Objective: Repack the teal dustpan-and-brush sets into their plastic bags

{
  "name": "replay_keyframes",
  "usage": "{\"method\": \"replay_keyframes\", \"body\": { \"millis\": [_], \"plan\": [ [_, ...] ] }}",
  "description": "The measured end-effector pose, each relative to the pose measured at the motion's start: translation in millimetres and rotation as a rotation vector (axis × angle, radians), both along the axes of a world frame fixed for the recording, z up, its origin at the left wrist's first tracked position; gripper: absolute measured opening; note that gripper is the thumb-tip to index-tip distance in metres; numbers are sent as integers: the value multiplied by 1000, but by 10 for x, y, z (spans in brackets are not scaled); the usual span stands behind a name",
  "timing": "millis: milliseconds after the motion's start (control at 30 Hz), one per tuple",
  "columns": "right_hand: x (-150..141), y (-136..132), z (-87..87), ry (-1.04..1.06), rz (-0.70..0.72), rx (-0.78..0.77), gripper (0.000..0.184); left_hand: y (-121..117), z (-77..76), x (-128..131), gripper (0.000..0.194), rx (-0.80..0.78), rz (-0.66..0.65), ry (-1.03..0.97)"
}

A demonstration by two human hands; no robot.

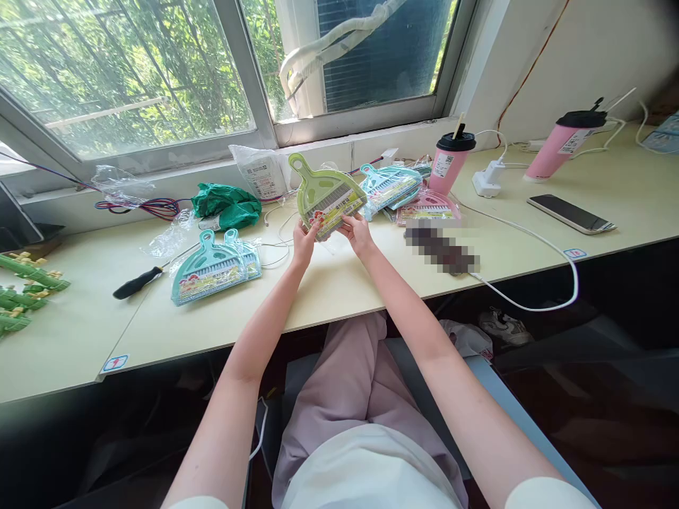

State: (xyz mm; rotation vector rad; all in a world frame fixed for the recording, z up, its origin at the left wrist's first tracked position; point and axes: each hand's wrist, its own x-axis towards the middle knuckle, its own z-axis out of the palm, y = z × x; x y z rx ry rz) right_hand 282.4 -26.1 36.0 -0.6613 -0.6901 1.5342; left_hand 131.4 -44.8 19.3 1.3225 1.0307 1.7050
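A green mini dustpan and brush set [325, 189], with a printed label along its lower part, is held up over the table. My left hand [305, 242] grips its lower left corner and my right hand [357, 233] its lower right corner. To the left, blue dustpan sets [215, 267] in clear wrapping lie on the table. Behind my right hand are more wrapped blue dustpan sets [391, 185], with a pink dustpan set [428, 206] in front of them.
A screwdriver [138, 283], a green crumpled bag [227, 205] and coiled wires [151, 206] lie to the left. Pink cups [450, 162] with black lids, a white charger [488, 178] and a phone [571, 213] are on the right. A white cable [530, 237] loops over the front edge.
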Motion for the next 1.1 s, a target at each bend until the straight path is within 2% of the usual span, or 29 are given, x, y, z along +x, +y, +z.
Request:
{"method": "replay_keyframes", "body": {
  "millis": [133, 533, 1100],
  "plan": [
    [-3, 2, -6, 3, -3, -2, 20, 27, -22, -12, 60, 14, 1, -10],
    [-16, -6, 1, 13, -8, -32, 18, 59, -50, -24, 48, -16, 23, -11],
    [-18, -17, 4, -2, -5, -42, 16, 81, -58, -31, 52, -30, 52, 0]
  ]
}}
